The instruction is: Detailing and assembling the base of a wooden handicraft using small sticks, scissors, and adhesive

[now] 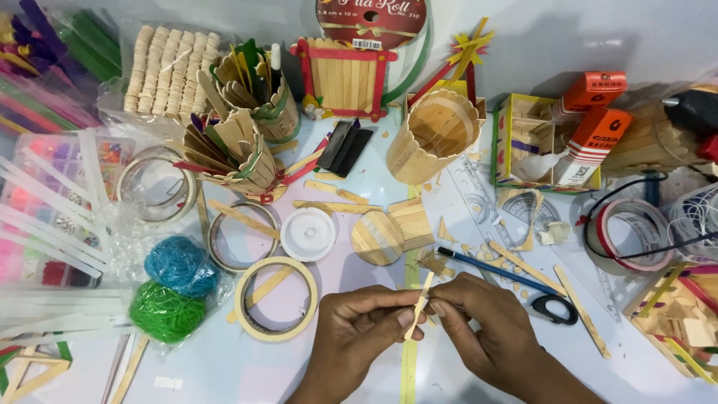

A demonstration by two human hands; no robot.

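My left hand (359,329) and my right hand (482,322) meet low in the middle of the view, both pinching one thin wooden craft stick (420,303) that stands almost upright between the fingertips. Right behind the hands lie a blue pencil (493,271) and black-handled scissors (555,307). Beyond the stick sit a round disc of glued sticks (376,238) and a small square stick panel (413,222). A stick-built cup (434,135) lies tilted further back.
Tape rolls (275,299) and a white lid (307,234) lie to the left, with blue yarn (178,263) and green yarn (166,310). Stick holders (239,153) stand at the back left. A glue gun (692,112), boxes (594,138), red-edged tape (632,233) and clear rulers crowd the right.
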